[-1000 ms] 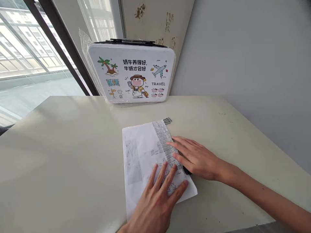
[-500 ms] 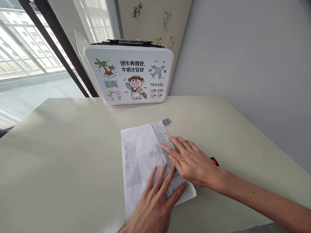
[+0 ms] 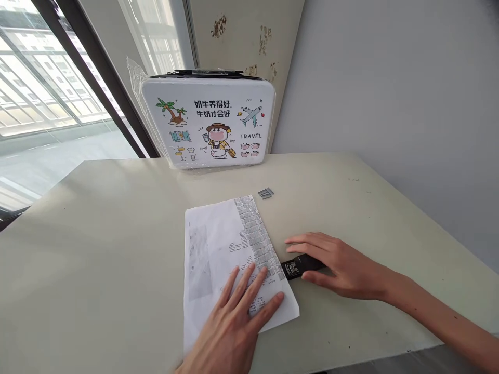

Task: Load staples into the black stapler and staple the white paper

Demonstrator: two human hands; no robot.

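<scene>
R hand [image 3: 343, 267] now off paper [image 3: 218, 228], around blk stapler [image 3: 294, 266], grip unclear, L fingers [image 3: 244, 281] spread

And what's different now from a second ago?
The right hand came off the paper and moved right, over the black tool; I can't tell if it grips it. The paper slid left with the left hand, so the grey strips now lie apart from its corner. The left hand still rests flat on the paper; the white case stayed put.

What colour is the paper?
The paper is white with dark print; the head view shows it best.
</scene>
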